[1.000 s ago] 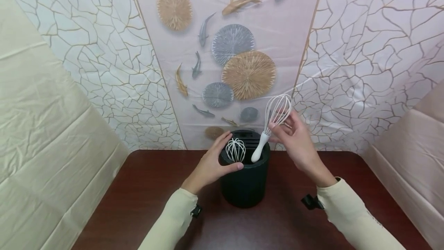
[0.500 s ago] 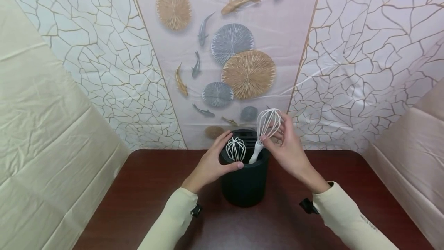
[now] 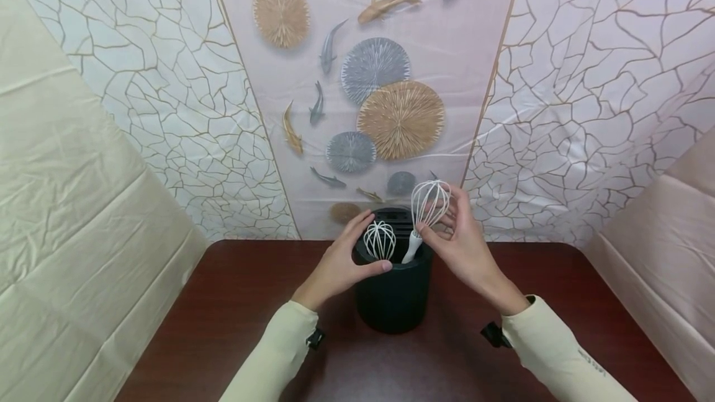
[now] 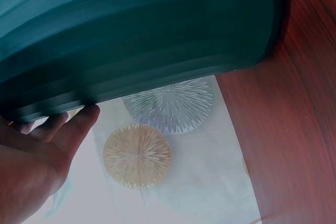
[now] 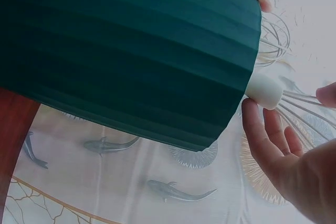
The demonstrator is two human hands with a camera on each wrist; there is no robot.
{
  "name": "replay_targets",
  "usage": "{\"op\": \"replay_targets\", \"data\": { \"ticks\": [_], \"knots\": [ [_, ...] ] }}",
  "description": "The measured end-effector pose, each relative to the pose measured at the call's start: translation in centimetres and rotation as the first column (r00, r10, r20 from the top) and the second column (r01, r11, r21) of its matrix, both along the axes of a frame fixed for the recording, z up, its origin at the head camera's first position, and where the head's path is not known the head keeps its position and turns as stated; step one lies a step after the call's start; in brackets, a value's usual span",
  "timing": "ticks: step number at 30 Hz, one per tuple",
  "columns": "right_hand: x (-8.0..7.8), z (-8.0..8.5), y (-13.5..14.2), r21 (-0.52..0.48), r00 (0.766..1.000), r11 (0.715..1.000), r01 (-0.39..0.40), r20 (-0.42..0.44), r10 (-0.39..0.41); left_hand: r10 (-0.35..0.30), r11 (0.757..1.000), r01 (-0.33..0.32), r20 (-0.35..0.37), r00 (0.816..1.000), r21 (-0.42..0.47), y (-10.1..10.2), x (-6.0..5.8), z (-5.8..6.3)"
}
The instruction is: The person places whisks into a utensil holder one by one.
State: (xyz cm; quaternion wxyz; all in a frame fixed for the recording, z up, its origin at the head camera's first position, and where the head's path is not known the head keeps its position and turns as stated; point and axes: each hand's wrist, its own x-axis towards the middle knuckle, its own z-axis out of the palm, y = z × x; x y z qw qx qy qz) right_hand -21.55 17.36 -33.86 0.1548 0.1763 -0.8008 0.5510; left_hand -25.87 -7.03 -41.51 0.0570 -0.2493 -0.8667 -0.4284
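Observation:
A dark green ribbed utensil holder (image 3: 393,303) stands upright on the table, with slots along its back. My left hand (image 3: 341,263) grips its rim from the left, thumb over the front; in the left wrist view, the fingers (image 4: 79,127) lie against its side. One white whisk (image 3: 380,239) stands inside, only its wire head showing. My right hand (image 3: 465,247) holds a second, larger white whisk (image 3: 430,203) by its wires, just above the handle. This whisk leans right, its lower handle hidden inside the holder. In the right wrist view, fingertips touch its handle top (image 5: 265,92).
The dark red-brown wooden table (image 3: 246,327) carries the holder near its back edge. Behind it hangs a patterned cloth (image 3: 313,191) with fish and round motifs. Beige cloth walls (image 3: 84,265) stand at both sides.
My right hand has moved down and to the left, sinking the larger whisk's handle deeper into the holder. The left hand stays in place on the rim.

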Motion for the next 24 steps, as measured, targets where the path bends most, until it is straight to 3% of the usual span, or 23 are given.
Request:
{"op": "replay_targets", "data": {
  "ticks": [11, 18, 24],
  "knots": [
    [0.4, -0.9, -0.5, 0.056, 1.000, 0.998, -0.008, -0.004, 0.008, 0.010, 1.000, -0.010, 0.019, 1.000, -0.007, -0.3, 0.7, -0.4],
    [0.0, -1.0, -0.8, 0.045, 0.999, 0.998, -0.050, -0.017, 0.051, 0.022, 1.000, -0.021, 0.013, 1.000, -0.022, -0.2, 0.1, -0.1],
    [-0.3, -1.4, -0.8, 0.111, 0.998, 0.993, -0.047, -0.037, 0.051, 0.013, 1.000, -0.013, 0.015, 1.000, -0.014, 0.0, 0.0, -0.1]
  ]
}}
